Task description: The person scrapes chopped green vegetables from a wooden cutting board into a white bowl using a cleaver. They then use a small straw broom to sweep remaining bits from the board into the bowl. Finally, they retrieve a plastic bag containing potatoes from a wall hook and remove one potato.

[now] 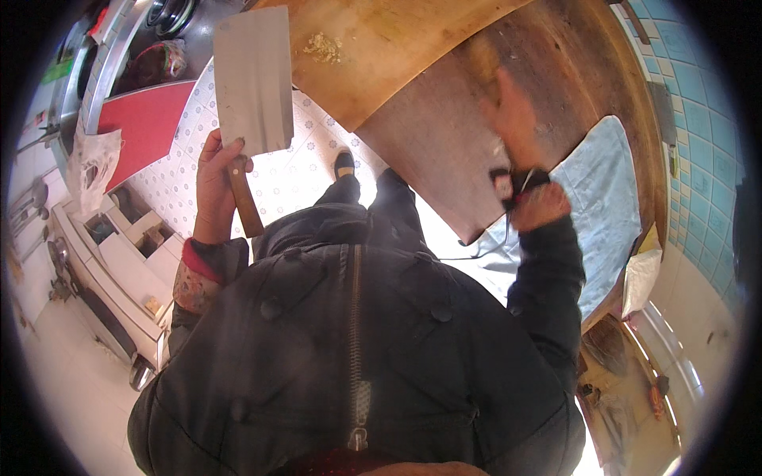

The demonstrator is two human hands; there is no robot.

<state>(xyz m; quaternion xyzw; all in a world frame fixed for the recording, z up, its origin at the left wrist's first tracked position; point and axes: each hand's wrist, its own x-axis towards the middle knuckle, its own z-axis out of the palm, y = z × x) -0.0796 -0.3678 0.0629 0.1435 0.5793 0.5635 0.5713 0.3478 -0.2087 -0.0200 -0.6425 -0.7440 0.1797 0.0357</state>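
My left hand [215, 178] grips the wooden handle of a broad Chinese cleaver [253, 77], its blade upright over the floor. The cleaver is beside the left edge of a wooden cutting board [381, 71]. A small heap of pale minced pieces [323, 47] lies on that board. Over the brown table [434, 143], my right hand [515, 116] is blurred by motion. Near its fingertips is a blurred yellowish-brown lump [483, 59]; I cannot tell whether the fingers touch it. A dark band with a small device [503, 183] is around my right wrist.
A light blue cloth [601, 196] lies on the table's right side, near a white packet [642, 279]. Blue tiles [705, 131] cover the right wall. At left are a red panel [149, 125], a plastic bag [95, 166] and a counter with dark pans [172, 15].
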